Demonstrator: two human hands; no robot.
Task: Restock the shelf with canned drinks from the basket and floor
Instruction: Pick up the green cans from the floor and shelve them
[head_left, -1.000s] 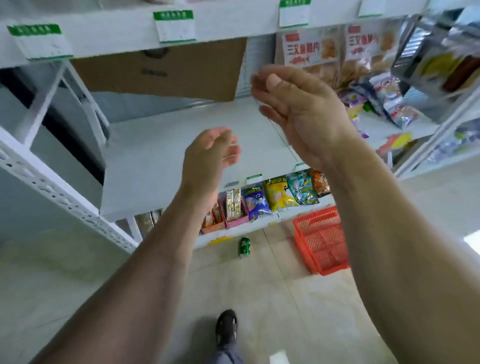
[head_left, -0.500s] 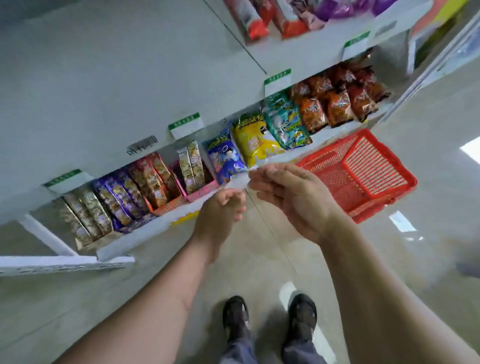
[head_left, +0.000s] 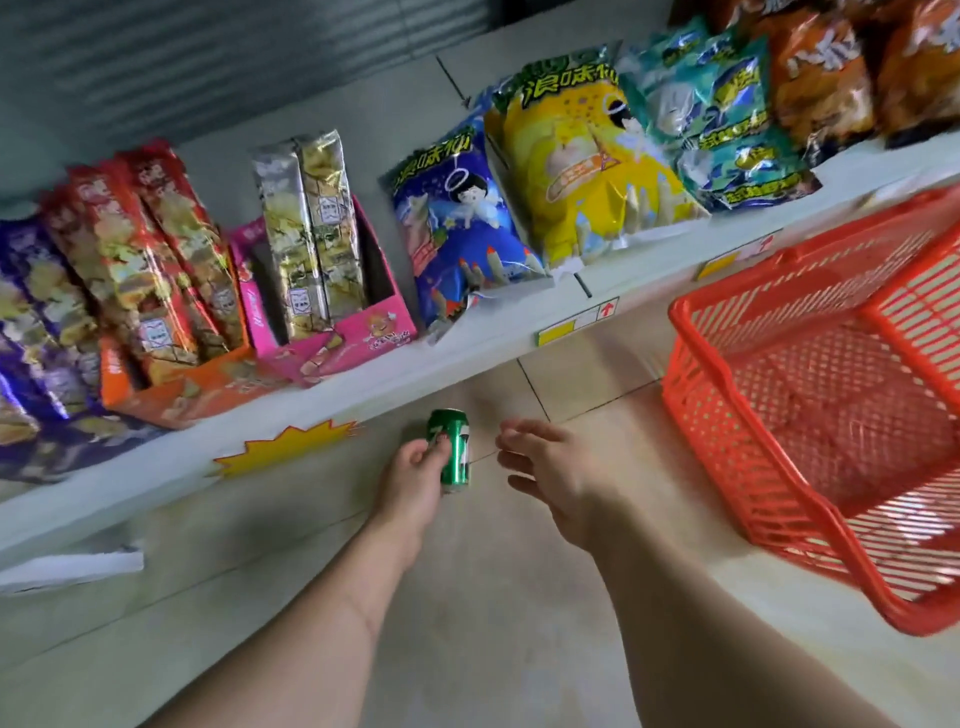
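A green drink can lies on its side on the floor just in front of the bottom shelf edge. My left hand is on the can from its left side, with the fingers curled round it. My right hand hovers a short way to the right of the can, fingers loosely spread and holding nothing. The red plastic basket stands on the floor to the right and looks empty inside.
The white bottom shelf carries snack bags and boxes: a pink box, a blue bag, a yellow bag. A yellow star sticker is on its front edge. Beige tiled floor lies below.
The view has dropped from the upper shelf to the floor. Both hands came down low, and my left hand has closed round the green can.
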